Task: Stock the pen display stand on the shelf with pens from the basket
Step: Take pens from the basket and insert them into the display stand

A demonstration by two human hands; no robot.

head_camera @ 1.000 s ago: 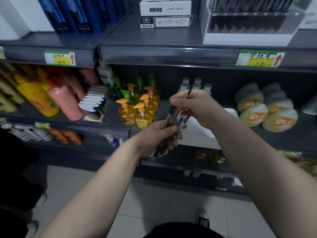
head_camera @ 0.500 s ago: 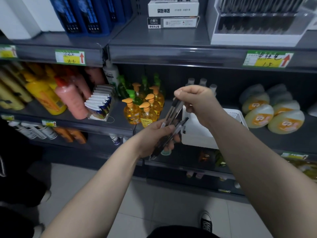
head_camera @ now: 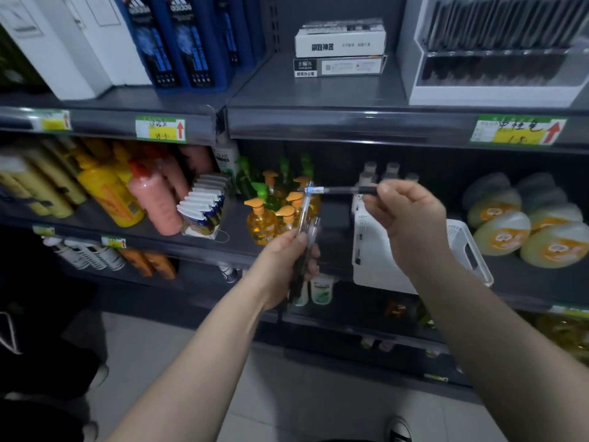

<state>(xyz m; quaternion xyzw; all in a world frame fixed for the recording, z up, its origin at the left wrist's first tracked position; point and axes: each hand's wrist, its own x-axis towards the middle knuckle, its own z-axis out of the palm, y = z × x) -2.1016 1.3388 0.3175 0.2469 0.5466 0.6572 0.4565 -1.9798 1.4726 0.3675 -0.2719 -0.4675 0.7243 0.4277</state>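
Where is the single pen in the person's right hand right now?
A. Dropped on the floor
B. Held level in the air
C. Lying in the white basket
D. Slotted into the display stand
B: the right hand holds the single pen roughly horizontal, pulled away from the bundle of pens in the left hand, below the display stand.

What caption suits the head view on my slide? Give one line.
Right hand holds a single pen level beside the left hand's bundle of pens, below the pen display stand.
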